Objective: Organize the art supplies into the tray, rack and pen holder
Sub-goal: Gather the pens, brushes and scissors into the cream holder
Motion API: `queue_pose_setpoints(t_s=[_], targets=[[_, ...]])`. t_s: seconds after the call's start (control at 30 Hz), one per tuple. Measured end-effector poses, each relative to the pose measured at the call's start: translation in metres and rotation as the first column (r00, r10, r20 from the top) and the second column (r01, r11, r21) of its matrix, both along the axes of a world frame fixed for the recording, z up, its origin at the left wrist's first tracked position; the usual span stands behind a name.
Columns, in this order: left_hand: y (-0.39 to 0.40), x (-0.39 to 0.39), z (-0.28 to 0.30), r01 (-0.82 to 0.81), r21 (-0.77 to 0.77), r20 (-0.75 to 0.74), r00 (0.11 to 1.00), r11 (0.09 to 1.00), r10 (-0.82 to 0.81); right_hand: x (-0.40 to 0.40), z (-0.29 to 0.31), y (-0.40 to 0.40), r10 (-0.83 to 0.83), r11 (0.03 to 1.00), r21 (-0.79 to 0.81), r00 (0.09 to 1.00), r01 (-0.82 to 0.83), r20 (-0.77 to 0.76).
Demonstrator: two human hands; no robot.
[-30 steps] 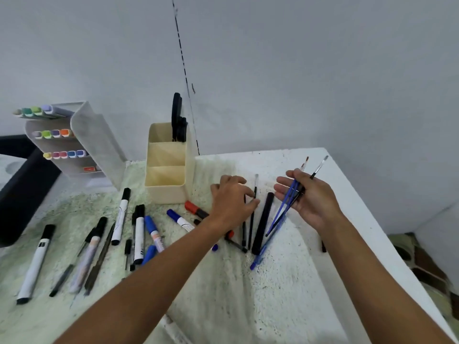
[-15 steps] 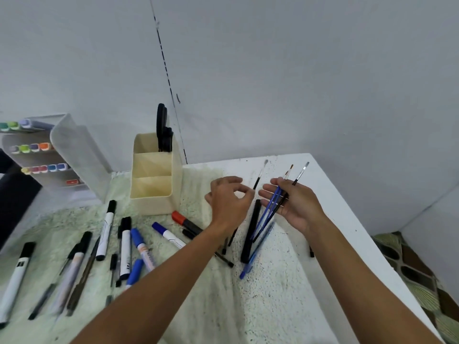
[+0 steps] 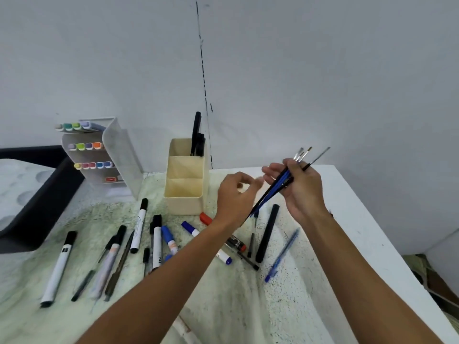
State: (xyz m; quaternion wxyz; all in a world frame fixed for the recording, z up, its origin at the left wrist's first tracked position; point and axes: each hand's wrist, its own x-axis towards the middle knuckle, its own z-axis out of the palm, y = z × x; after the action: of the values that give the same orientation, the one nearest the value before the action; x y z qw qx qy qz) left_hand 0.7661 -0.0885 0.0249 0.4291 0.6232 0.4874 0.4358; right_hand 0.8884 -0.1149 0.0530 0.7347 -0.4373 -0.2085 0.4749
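The right hand [image 3: 301, 189] grips a bundle of brushes [image 3: 278, 186]. Just left of it, the left hand [image 3: 234, 197] hovers, fingers loosely curled, empty.

no text can be read; the print on the white markers [image 3: 60, 265] is too blurred.

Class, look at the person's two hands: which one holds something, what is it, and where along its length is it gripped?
The right hand grips a bundle of paintbrushes around the upper handles, just below the bristles. The left hand holds nothing visible.
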Motion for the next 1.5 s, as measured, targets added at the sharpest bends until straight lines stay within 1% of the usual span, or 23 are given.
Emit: queue_pose_setpoints(t_s=[0.03,0.07,0.1,0.13,0.17,0.23,0.33,0.4,0.47,0.57,0.6,0.67,0.73,0.77,0.87,0.93,1.0,1.07,1.17,1.27,1.33,1.4,1.5], targets=[[-0.002,-0.006,0.003,0.004,-0.153,0.122,0.992,0.988,0.015,-0.002,0.006,0.001,-0.014,0.999,0.038,1.0,0.015,-0.026],[-0.001,-0.013,0.003,0.044,-0.333,0.25,0.967,0.942,0.044,-0.006,0.012,0.002,-0.022,0.997,0.068,0.999,0.025,-0.043],[-0.001,-0.021,0.003,0.137,-0.484,0.394,0.916,0.864,0.075,-0.011,0.016,0.003,-0.031,0.995,0.09,0.999,0.035,-0.045],[-0.001,-0.028,0.003,0.252,-0.566,0.53,0.841,0.785,0.112,-0.016,0.02,0.003,-0.033,0.993,0.108,0.999,0.037,-0.039],[-0.002,-0.034,0.002,0.346,-0.587,0.63,0.763,0.732,0.145,-0.025,0.023,0.003,-0.026,0.992,0.12,0.999,0.029,-0.026],[-0.002,-0.041,0.004,0.414,-0.564,0.73,0.654,0.714,0.197,-0.043,0.025,0.003,0.011,0.991,0.131,1.0,-0.012,0.006],[0.001,-0.048,0.013,0.379,-0.558,0.759,0.593,0.738,0.269,-0.066,0.024,0.004,0.08,0.985,0.149,0.995,-0.088,0.059],[0.004,-0.056,0.016,0.336,-0.575,0.736,0.61,0.746,0.292,-0.077,0.025,0.006,0.126,0.975,0.174,0.989,-0.139,0.082],[0.006,-0.065,0.016,0.329,-0.564,0.715,0.653,0.758,0.249,-0.084,0.027,0.008,0.167,0.966,0.184,0.982,-0.181,0.09],[0.005,-0.084,0.02,0.434,-0.427,0.674,0.737,0.793,-0.041,-0.091,0.035,0.015,0.186,0.96,0.198,0.98,-0.198,0.076],[0.005,-0.092,0.02,0.453,-0.353,0.615,0.772,0.819,-0.163,-0.092,0.038,0.017,0.191,0.958,0.204,0.979,-0.201,0.069],[0.007,-0.106,0.021,0.442,-0.193,0.406,0.849,0.876,-0.339,-0.094,0.043,0.022,0.213,0.952,0.209,0.974,-0.224,0.076],[0.011,-0.118,0.021,0.429,-0.069,0.223,0.887,0.901,-0.405,-0.1,0.046,0.025,0.261,0.941,0.193,0.959,-0.278,0.108],[0.013,-0.123,0.021,0.428,-0.04,0.173,0.893,0.903,-0.415,-0.104,0.047,0.027,0.289,0.936,0.171,0.949,-0.308,0.129],[0.019,-0.136,0.019,0.413,-0.044,0.122,0.906,0.909,-0.406,-0.11,0.051,0.035,0.349,0.928,0.034,0.898,-0.371,0.268],[0.024,-0.145,0.016,0.391,-0.04,0.089,0.918,0.919,-0.387,-0.11,0.057,0.041,0.399,0.913,-0.099,0.812,-0.396,0.427],[0.029,-0.156,0.014,0.363,-0.007,0.023,0.932,0.932,-0.363,-0.108,0.063,0.045,0.476,0.877,-0.218,0.703,-0.429,0.528],[0.035,-0.166,0.014,0.345,0.023,-0.024,0.939,0.938,-0.344,-0.11,0.07,0.051,0.542,0.836,-0.286,0.626,-0.468,0.561],[0.048,-0.175,0.014,0.297,0.027,-0.034,0.954,0.954,-0.297,-0.12,0.08,0.061,0.559,0.822,-0.29,0.592,-0.49,0.581],[0.064,-0.18,0.011,0.201,0.096,-0.069,0.978,0.975,-0.195,-0.132,0.089,0.072,0.479,0.867,-0.261,0.569,-0.424,0.668],[0.073,-0.183,0.007,0.13,0.115,-0.083,0.989,0.985,-0.121,-0.138,0.095,0.079,0.36,0.925,-0.194,0.583,-0.328,0.729],[0.08,-0.188,0.0,0.058,0.072,-0.069,0.996,0.996,-0.053,-0.144,0.098,0.087,0.197,0.976,-0.108,0.567,-0.188,0.8],[0.084,-0.192,-0.017,0.042,-0.043,-0.094,0.995,0.998,-0.046,-0.155,0.094,0.103,0.01,1.0,0.005,0.473,-0.03,0.881]])
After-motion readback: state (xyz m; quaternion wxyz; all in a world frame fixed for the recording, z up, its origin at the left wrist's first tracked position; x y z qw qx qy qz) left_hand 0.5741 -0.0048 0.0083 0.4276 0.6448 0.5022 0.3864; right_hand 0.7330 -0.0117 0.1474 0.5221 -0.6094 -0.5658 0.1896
